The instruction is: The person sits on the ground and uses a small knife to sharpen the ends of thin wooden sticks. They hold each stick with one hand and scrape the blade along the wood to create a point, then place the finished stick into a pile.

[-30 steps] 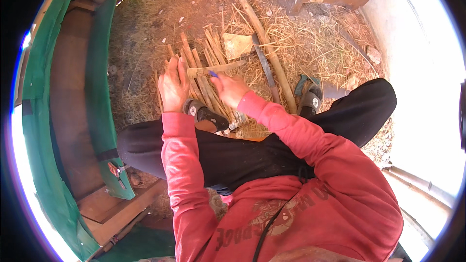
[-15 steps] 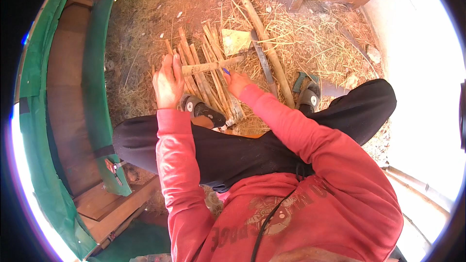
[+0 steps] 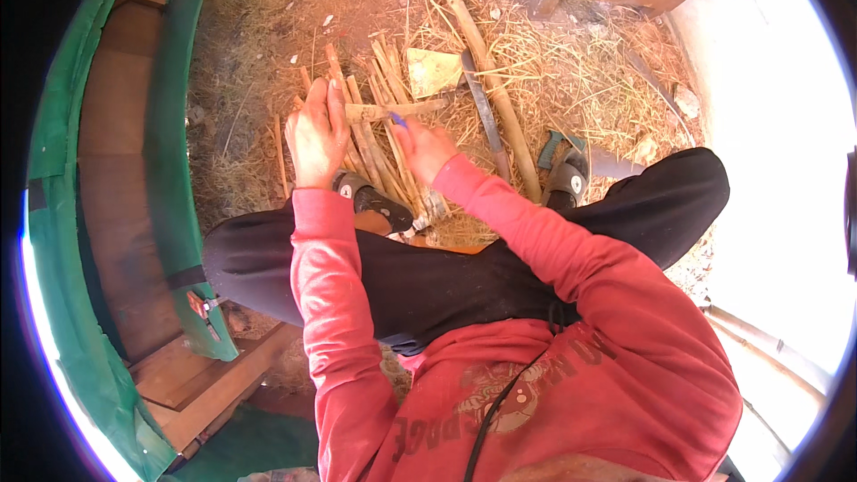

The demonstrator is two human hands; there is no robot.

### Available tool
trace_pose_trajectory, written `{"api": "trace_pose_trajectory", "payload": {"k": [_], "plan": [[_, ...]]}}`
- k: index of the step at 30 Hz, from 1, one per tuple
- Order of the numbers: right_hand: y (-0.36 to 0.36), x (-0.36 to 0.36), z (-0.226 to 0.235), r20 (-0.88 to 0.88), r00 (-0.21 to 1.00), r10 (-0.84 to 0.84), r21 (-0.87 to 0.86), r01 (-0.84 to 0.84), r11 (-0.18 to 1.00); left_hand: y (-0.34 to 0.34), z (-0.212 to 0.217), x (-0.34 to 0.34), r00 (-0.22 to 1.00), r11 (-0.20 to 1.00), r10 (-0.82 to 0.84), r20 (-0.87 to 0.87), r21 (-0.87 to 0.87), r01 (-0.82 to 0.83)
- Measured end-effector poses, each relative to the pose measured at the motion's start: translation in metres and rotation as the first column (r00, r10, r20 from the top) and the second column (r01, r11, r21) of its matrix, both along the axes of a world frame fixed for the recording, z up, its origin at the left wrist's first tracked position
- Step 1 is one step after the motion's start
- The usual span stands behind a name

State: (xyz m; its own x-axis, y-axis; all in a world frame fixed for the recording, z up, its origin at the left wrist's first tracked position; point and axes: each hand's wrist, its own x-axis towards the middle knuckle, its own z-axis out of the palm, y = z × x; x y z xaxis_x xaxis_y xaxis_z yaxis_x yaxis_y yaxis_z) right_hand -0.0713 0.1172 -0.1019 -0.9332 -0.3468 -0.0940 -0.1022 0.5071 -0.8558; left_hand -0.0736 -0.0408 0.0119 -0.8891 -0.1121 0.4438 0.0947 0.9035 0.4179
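Note:
My left hand [image 3: 318,136] is closed on the left end of a flat wooden strip [image 3: 370,112], which lies roughly level across the view. My right hand [image 3: 423,148] is closed round a small blue pen-like thing [image 3: 397,120], its tip at the strip's near edge. Most of that blue thing is hidden by the fingers. Below the strip, several split sticks [image 3: 376,153] lie side by side on the ground, running from beside my left foot [image 3: 382,209] away from me.
A machete [image 3: 483,107] lies beside a long pole [image 3: 491,71] on straw. Left of the blade is a pale yellowish block [image 3: 434,71]. A green-handled tool [image 3: 547,152] rests by my right foot [image 3: 568,180]. A green-covered wooden frame [image 3: 170,125] stands along the left.
My right hand and the blue pen-like thing have slid left along the strip, nearer my left hand. The left hand has shifted slightly, its fingers a little higher in view.

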Motion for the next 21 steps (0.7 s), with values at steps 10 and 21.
{"api": "trace_pose_trajectory", "payload": {"k": [10, 21], "plan": [[-0.007, 0.011, 0.027, -0.079, 0.997, -0.002, 0.007, 0.002, 1.0, -0.013, -0.005, 0.001, 0.999, 0.999, 0.031, -0.017, -0.02, -0.031], [-0.004, 0.014, 0.017, -0.119, 0.993, -0.003, 0.008, 0.004, 1.0, 0.004, 0.003, 0.002, 0.999, 0.999, 0.039, 0.023, -0.005, -0.038]]}}
